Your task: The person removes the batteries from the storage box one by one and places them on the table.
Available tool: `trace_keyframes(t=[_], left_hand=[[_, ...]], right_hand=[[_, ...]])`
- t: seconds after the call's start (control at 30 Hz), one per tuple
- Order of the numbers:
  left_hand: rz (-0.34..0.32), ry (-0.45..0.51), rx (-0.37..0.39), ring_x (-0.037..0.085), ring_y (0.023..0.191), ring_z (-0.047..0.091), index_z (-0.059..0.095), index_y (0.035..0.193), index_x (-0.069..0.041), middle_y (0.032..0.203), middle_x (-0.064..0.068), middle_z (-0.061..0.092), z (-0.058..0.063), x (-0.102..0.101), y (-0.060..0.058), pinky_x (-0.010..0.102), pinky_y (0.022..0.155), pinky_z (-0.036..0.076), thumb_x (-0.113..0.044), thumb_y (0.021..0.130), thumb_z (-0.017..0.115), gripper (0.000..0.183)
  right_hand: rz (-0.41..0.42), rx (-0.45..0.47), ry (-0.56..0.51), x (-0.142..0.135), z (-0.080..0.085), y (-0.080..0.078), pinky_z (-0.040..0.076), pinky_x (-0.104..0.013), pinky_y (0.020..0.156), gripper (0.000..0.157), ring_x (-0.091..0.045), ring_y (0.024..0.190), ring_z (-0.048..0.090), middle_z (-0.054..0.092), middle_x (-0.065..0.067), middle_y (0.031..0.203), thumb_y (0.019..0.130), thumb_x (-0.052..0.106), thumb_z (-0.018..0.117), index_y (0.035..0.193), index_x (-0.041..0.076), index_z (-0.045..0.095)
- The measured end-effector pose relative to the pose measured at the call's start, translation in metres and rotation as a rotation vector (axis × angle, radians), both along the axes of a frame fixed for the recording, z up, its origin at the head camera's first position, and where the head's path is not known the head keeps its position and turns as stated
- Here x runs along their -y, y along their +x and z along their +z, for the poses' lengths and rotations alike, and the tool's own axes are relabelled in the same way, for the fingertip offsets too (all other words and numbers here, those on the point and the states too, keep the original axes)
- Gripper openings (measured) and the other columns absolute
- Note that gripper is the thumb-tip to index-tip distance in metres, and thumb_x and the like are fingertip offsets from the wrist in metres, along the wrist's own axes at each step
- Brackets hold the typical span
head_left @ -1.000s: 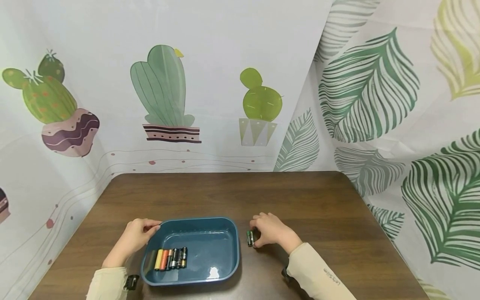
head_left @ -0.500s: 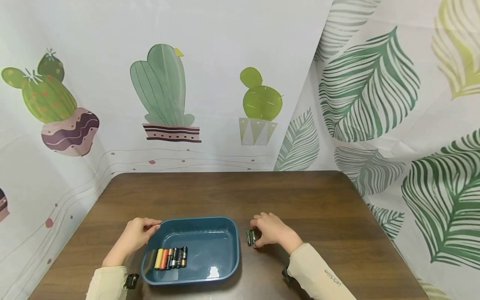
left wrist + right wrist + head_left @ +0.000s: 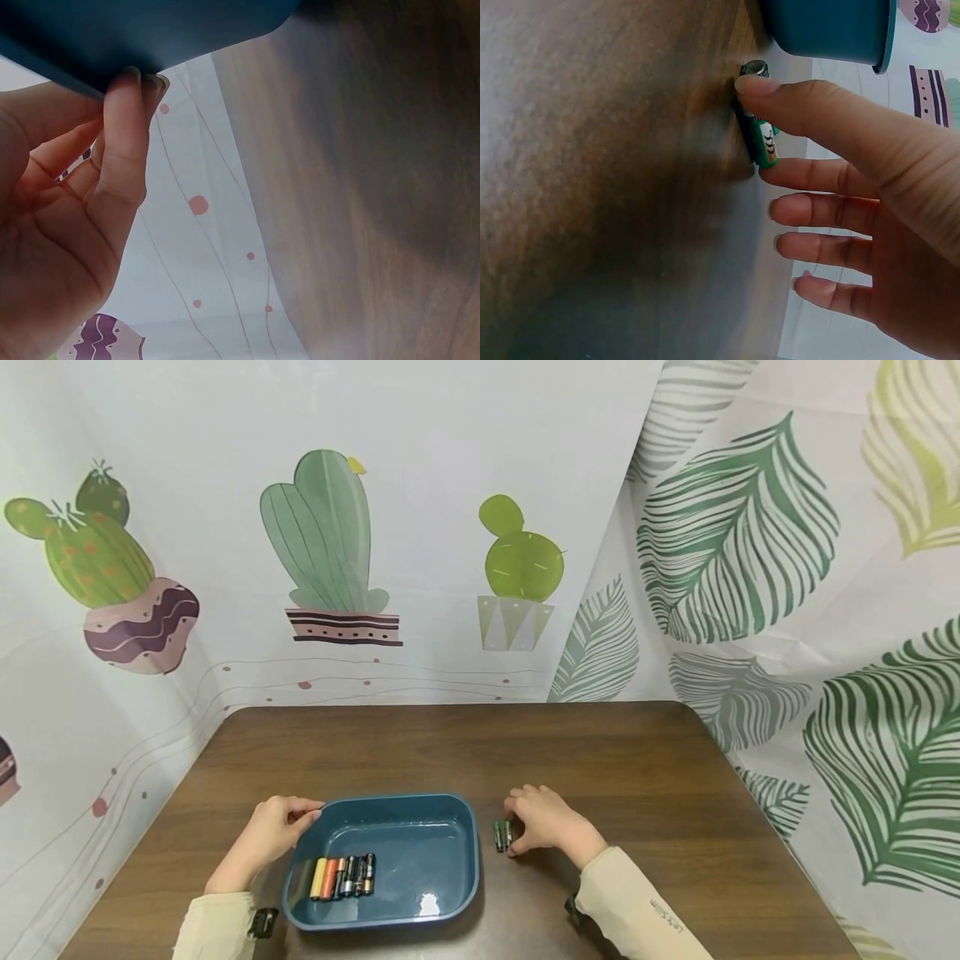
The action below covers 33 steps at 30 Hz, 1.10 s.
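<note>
A blue rectangular tray stands on the table, with several batteries in yellow, orange and black lying side by side at its left end. My left hand pinches the tray's far left corner; in the left wrist view its thumb and fingertips meet at the rim. To the right of the tray lie two green batteries, one nearer the tray. My right hand holds the other green battery between thumb and index finger at its two ends, the remaining fingers spread loosely.
The brown wooden table reaches back to a white wall cloth printed with cacti and leaves. Dark wrist devices show under both sleeves, one at the left wrist.
The right hand has shifted slightly right with its green battery, and a small gap has opened between the two green batteries. The left hand and tray stay in place.
</note>
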State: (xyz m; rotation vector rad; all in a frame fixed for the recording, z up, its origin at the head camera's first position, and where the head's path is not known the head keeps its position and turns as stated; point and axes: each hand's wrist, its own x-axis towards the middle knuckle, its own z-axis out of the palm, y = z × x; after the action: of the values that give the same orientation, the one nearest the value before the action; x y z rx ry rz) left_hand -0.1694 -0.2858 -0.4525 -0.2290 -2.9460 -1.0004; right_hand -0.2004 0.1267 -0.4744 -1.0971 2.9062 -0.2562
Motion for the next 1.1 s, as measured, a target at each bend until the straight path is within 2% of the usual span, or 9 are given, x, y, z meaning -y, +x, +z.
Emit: trace_keyframes(t=[0.23,0.87,0.97,1.1], left_hand=[[0.002,0.007,0.008,0.012,0.046,0.051,0.072,0.104,0.004,0.073,0.004,0.065,-0.0006,0.0001,0.0002,0.025,0.045,0.043,-0.003,0.088,0.065,0.018],[0.012,0.008,0.011,0.013,0.046,0.051,0.072,0.104,0.003,0.069,0.002,0.063,0.0,-0.0002,0.0,0.025,0.045,0.043,-0.003,0.088,0.066,0.018],[0.011,0.01,0.013,0.013,0.046,0.051,0.072,0.104,0.003,0.069,0.002,0.062,0.0004,-0.0003,0.0001,0.025,0.045,0.043,-0.003,0.088,0.066,0.018],[0.01,0.012,0.025,0.014,0.047,0.051,0.071,0.104,0.003,0.069,0.002,0.062,0.0001,-0.0001,0.0007,0.026,0.045,0.043,-0.004,0.088,0.066,0.019]], right_hand=[[0.022,-0.01,-0.005,0.0012,0.0001,0.0017,0.039,-0.03,0.067,0.04,-0.013,0.077,0.048,0.054,0.008,0.082,0.061,0.038,0.087,0.085,0.015,0.064],[0.005,0.01,-0.002,0.0006,-0.0018,0.0006,0.042,-0.033,0.07,0.042,-0.014,0.081,0.051,0.057,0.007,0.086,0.062,0.041,0.087,0.09,0.016,0.066],[-0.004,0.019,-0.001,0.0005,0.0003,0.0012,0.046,-0.04,0.078,0.042,-0.017,0.085,0.053,0.058,0.006,0.088,0.064,0.04,0.086,0.091,0.016,0.066],[-0.02,0.021,-0.01,0.002,0.0066,0.0009,0.045,-0.05,0.086,0.037,-0.021,0.091,0.055,0.059,0.003,0.092,0.069,0.037,0.083,0.094,0.015,0.066]])
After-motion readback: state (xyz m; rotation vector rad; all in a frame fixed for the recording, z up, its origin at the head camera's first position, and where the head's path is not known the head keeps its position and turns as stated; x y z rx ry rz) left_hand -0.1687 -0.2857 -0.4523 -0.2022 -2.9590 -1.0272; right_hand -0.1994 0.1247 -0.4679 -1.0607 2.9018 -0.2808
